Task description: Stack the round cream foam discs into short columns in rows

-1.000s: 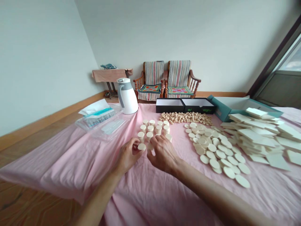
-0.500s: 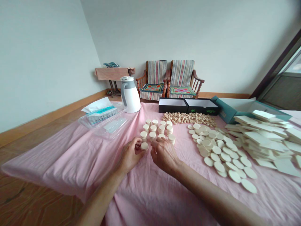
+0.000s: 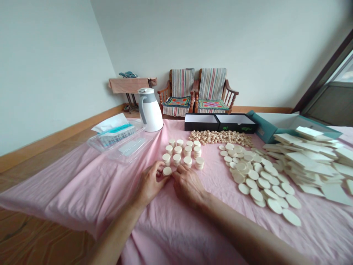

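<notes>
My left hand curls its thumb and fingers around a short stack of pale round wooden discs standing on the cloth. At that stack's right side is my right hand, fingers bent and pressed together. Its fingertips are close against the stack, and whatever they may hold is hidden. Just beyond both hands, several similar small disc stacks stand in rows. Larger loose flat discs lie in a spread heap to the right.
Small wooden beads lie before two black box trays. Square pale boards are piled by a teal box. A white jug and a clear plastic case stand left on the pink cloth.
My right hand has moved left, from beside the stack to right up against it. My left hand stays around the stack. The whole view has shifted slightly.
</notes>
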{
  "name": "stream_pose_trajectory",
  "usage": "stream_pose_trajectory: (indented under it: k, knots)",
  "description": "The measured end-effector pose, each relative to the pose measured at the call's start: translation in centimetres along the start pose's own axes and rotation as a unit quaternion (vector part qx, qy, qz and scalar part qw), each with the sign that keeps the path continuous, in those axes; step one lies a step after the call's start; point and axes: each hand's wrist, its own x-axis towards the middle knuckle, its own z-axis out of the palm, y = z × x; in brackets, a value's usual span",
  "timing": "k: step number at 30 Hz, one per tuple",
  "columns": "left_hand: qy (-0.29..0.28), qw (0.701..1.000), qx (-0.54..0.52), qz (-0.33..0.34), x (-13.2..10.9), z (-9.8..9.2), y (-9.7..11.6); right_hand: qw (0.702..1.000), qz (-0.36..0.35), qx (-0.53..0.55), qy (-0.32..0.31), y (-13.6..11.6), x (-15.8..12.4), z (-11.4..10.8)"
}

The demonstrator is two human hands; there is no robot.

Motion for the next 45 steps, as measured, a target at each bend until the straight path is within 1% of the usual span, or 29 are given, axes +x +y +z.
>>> stream_pose_trajectory:
  k: [3, 6, 9, 12, 15, 17, 19, 21, 23, 26, 28, 31, 35, 40, 43, 45]
  knots:
    - [0.001, 1.000, 0.010, 0.001, 0.0, -0.1, 0.0, 1.000, -0.004, -0.007, 0.004, 0.0, 0.0, 0.2]
    - [0.000, 1.000, 0.025, 0.001, 0.0, 0.0, -0.2, 1.000, -0.005, -0.019, -0.007, 0.0, -0.3, 0.0]
    - [-0.006, 0.999, 0.035, 0.004, 0.1, 0.0, -0.4, 0.999, -0.021, -0.029, -0.010, 0.2, -0.8, -1.2]
    - [-0.005, 0.999, 0.046, 0.013, 0.1, -0.1, -0.3, 0.999, -0.012, -0.023, 0.017, 1.2, -1.5, -3.1]
    - [0.010, 0.997, 0.080, 0.019, 0.0, -0.2, -0.1, 0.997, 0.047, -0.029, 0.044, 4.0, -2.1, -5.5]
    - [0.029, 0.994, 0.106, 0.022, 0.0, -0.4, 0.1, 0.991, 0.111, -0.052, 0.050, 6.9, -2.3, -7.0]
    - [0.052, 0.992, 0.115, 0.026, 0.0, -0.5, 0.2, 0.978, 0.180, -0.089, 0.054, 10.1, -2.4, -8.3]
    - [0.063, 0.991, 0.112, 0.032, 0.1, -0.6, 0.2, 0.962, 0.237, -0.130, 0.039, 13.1, -2.6, -9.3]
    - [0.060, 0.991, 0.111, 0.040, 0.1, -0.5, 0.2, 0.949, 0.267, -0.165, 0.021, 15.3, -2.8, -9.8]
    - [0.045, 0.991, 0.115, 0.057, 0.2, -0.3, 0.2, 0.944, 0.276, -0.178, -0.013, 17.3, -3.4, -9.7]
    - [0.039, 0.990, 0.117, 0.070, 0.2, 0.0, 0.1, 0.944, 0.276, -0.181, -0.027, 17.8, -3.7, -9.3]
    - [0.030, 0.989, 0.120, 0.086, 0.1, 0.3, 0.1, 0.943, 0.276, -0.186, -0.021, 18.2, -4.1, -8.5]
    - [0.009, 0.986, 0.131, 0.101, 0.1, 0.5, 0.1, 0.948, 0.267, -0.169, 0.026, 18.0, -4.3, -7.8]
    - [-0.014, 0.986, 0.135, 0.094, 0.2, 0.3, 0.1, 0.959, 0.245, -0.110, 0.095, 17.0, -4.8, -7.1]
    - [-0.047, 0.985, 0.131, 0.100, 0.4, -0.3, 0.5, 0.956, 0.249, -0.089, 0.125, 16.7, -5.3, -6.8]
    - [-0.082, 0.981, 0.138, 0.108, 0.7, -0.8, 1.0, 0.954, 0.250, -0.082, 0.142, 16.8, -5.5, -6.8]
